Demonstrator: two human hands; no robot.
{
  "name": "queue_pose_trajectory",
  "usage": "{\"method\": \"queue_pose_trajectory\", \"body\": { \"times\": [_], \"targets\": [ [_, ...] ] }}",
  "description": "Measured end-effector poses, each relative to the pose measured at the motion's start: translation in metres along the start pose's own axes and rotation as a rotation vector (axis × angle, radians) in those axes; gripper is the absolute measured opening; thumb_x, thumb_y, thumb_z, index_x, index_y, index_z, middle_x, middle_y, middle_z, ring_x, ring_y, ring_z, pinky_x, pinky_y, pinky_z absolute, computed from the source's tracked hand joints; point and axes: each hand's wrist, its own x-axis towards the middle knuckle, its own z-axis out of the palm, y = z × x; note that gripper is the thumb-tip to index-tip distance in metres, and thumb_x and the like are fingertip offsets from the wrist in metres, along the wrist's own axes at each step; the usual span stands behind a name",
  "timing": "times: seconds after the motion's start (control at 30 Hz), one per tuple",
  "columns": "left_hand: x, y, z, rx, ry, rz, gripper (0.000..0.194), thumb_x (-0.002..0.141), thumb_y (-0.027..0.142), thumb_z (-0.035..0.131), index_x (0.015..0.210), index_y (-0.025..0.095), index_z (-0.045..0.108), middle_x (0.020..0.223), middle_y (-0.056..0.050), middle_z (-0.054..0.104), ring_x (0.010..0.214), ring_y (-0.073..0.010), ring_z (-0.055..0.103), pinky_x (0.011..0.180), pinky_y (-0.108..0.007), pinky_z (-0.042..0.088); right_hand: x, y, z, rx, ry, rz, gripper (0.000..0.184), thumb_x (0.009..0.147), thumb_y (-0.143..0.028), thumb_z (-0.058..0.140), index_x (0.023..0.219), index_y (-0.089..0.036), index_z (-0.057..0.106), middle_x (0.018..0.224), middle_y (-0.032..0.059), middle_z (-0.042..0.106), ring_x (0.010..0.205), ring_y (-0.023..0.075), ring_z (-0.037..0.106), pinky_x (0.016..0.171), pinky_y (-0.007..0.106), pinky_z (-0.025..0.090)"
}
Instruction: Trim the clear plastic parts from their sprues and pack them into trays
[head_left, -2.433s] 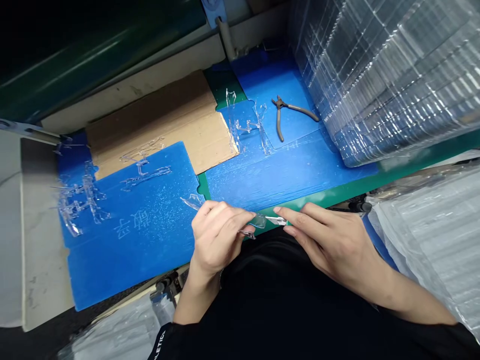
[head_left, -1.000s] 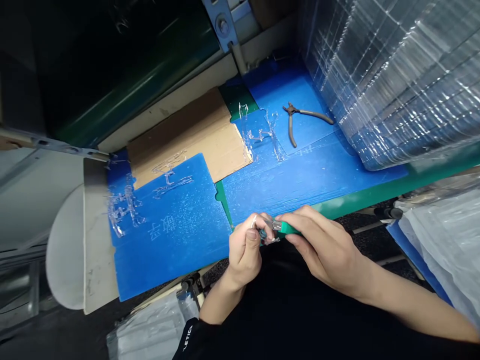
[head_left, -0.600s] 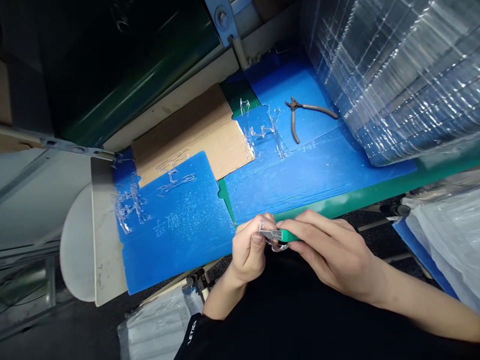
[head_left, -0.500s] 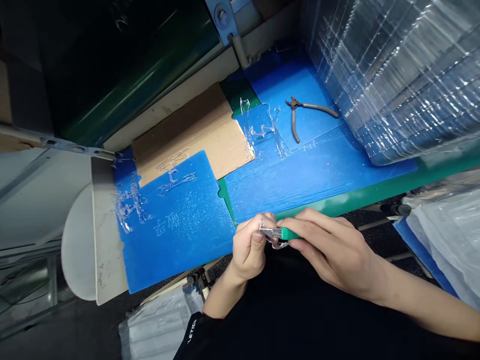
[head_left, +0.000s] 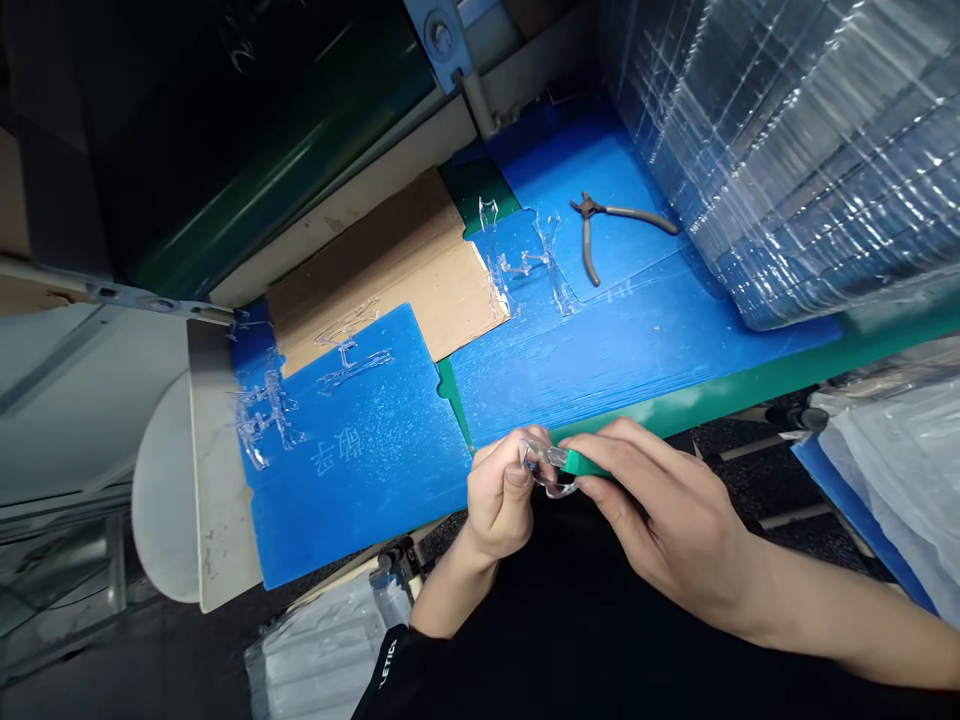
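Between finger and thumb, my left hand (head_left: pixel 501 495) pinches a clear plastic part (head_left: pixel 556 489), most of it hidden behind the fingers. My right hand (head_left: pixel 667 500) is closed around the green handle of a small knife (head_left: pixel 589 464). Its short metal blade points left and lies against or just over the clear part; I cannot tell whether it touches. Both hands are close together in front of my body, at the bench's near edge. Clear plastic pieces on thin frames (head_left: pixel 525 262) lie beyond them on the blue sheets.
Nippers (head_left: pixel 592 210) with grey handles lie spread on a blue sheet (head_left: pixel 360 450). A stack of clear plastic-wrapped goods (head_left: pixel 810 170) stands at the right. Brown cardboard (head_left: pixel 390 270) lies at the back, and more clear frames (head_left: pixel 262 410) at the left. A bare white bag (head_left: pixel 330 650) is below the bench.
The knife blade has turned slightly in my right hand and more of the clear part shows beneath it. My left hand keeps its pinch; the view has shifted a little.
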Motion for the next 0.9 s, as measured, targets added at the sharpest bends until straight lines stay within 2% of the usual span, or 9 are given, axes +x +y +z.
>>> {"method": "queue_pose_trajectory", "body": {
  "times": [0.1,0.27,0.47,0.53,0.57,0.67,0.73,0.83,0.9],
  "targets": [
    [0.001,-0.001,0.0,0.016,0.002,-0.008,0.044,0.117,0.046,0.038,0.091,0.019,0.062,0.074,-0.002,0.059,0.067,-0.0149,0.055,0.066,-0.032,0.044,0.003,0.001,0.002,0.024,0.002,0.053,0.016,0.111,-0.009,0.055,0.123,-0.013,0.066,0.104,0.0082,0.067,0.091,0.0179,0.065,0.078,0.031,0.055],
    [-0.001,0.0,0.003,0.003,-0.047,0.053,0.04,0.117,0.044,0.041,0.094,0.019,0.061,0.075,-0.003,0.058,0.068,-0.0152,0.053,0.066,-0.033,0.041,0.01,0.014,0.001,0.007,0.085,0.165,0.013,0.113,-0.014,0.054,0.121,-0.016,0.064,0.097,0.0046,0.065,0.086,0.0175,0.062,0.08,0.032,0.051],
    [0.003,-0.002,0.007,-0.067,0.001,0.017,0.041,0.117,0.043,0.039,0.095,0.019,0.063,0.074,-0.003,0.058,0.069,-0.0159,0.055,0.067,-0.033,0.042,0.007,0.024,0.003,0.146,0.115,0.273,0.009,0.113,-0.022,0.056,0.115,-0.022,0.065,0.096,0.0021,0.064,0.082,0.016,0.06,0.079,0.031,0.051],
    [0.011,0.001,0.008,-0.171,0.067,0.002,0.041,0.117,0.045,0.041,0.095,0.019,0.064,0.073,-0.001,0.055,0.067,-0.0147,0.054,0.066,-0.031,0.045,0.005,0.027,0.006,0.247,0.159,0.332,0.007,0.108,-0.028,0.068,0.112,-0.023,0.068,0.091,0.0,0.062,0.077,0.0149,0.059,0.075,0.03,0.052],
    [0.015,0.004,0.008,-0.264,0.13,-0.001,0.039,0.117,0.045,0.044,0.095,0.02,0.064,0.073,0.0,0.053,0.065,-0.0133,0.052,0.065,-0.029,0.046,0.004,0.029,0.009,0.307,0.179,0.374,0.012,0.103,-0.031,0.075,0.111,-0.024,0.071,0.087,-0.0016,0.06,0.074,0.0142,0.058,0.072,0.029,0.052],
    [0.029,0.012,0.005,-0.588,0.397,0.003,0.026,0.112,0.043,0.059,0.099,0.021,0.063,0.077,0.004,0.049,0.064,-0.0083,0.05,0.065,-0.021,0.049,0.003,0.032,0.018,0.487,0.192,0.502,0.025,0.088,-0.032,0.09,0.109,-0.024,0.077,0.076,-0.0054,0.053,0.065,0.0118,0.054,0.063,0.025,0.05],
    [0.034,0.016,0.002,-0.736,0.539,0.014,0.016,0.11,0.036,0.066,0.104,0.022,0.061,0.081,0.006,0.05,0.067,-0.0055,0.052,0.071,-0.016,0.051,0.003,0.033,0.025,0.572,0.162,0.552,0.025,0.085,-0.031,0.092,0.106,-0.023,0.08,0.077,-0.0044,0.057,0.065,0.0113,0.056,0.063,0.024,0.051],
    [0.035,0.014,-0.001,-0.794,0.595,0.033,0.007,0.113,0.032,0.061,0.111,0.025,0.059,0.087,0.007,0.055,0.075,-0.0028,0.057,0.083,-0.011,0.052,0.004,0.033,0.034,0.632,0.165,0.578,0.016,0.089,-0.032,0.088,0.098,-0.02,0.08,0.077,-0.0021,0.062,0.062,0.0105,0.054,0.059,0.024,0.049],
    [0.033,0.007,-0.001,-0.646,0.568,-0.013,0.012,0.116,0.038,0.053,0.118,0.029,0.06,0.099,0.004,0.061,0.089,-0.0045,0.063,0.091,-0.013,0.052,0.004,0.036,0.038,0.671,0.233,0.569,0.018,0.092,-0.035,0.086,0.094,-0.019,0.078,0.078,-0.0014,0.063,0.058,0.0093,0.05,0.053,0.024,0.044]
  ]
}}
